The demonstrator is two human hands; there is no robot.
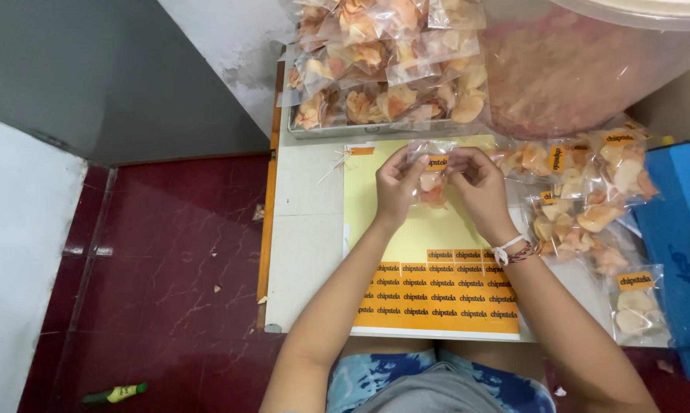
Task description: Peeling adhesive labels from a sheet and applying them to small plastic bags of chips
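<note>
Fingers (410, 170) of both hands are pinched on the top of a small clear bag of chips (432, 182), thumbs and fingertips curled in and pressed together on the plastic, so nothing's spread open here. The left hand (397, 183) has the bag's left edge and the right hand (476, 182) has the right edge, with the bag hanging between them just above the table. There's a little orange sticker (437, 160) on the bag right up where the fingertips meet, can't tell if it's fully stuck down. The right wrist has a white and red string bracelet (513, 249). Straight under the fingers is a yellow sheet (414, 229), mostly bare backing up near the hands, with rows of orange stickers (436, 291) left on the part closer to the person's body. Off to the right of the right-hand fingers is a loose pile of labelled chip bags (582, 199), lying flat and overlapping, one more sitting apart nearer the body. Beyond the fingertips, away from the person, a metal tray (360, 128) is heaped with unlabelled chip bags (383, 69). Past those on the right is a big clear tub (589, 69) full of reddish chips. A blue machine (677, 245) sits at the far right edge. Everything's on a white table (306, 245), with dark red floor tiles (169, 252) off to the left of the left hand.
</note>
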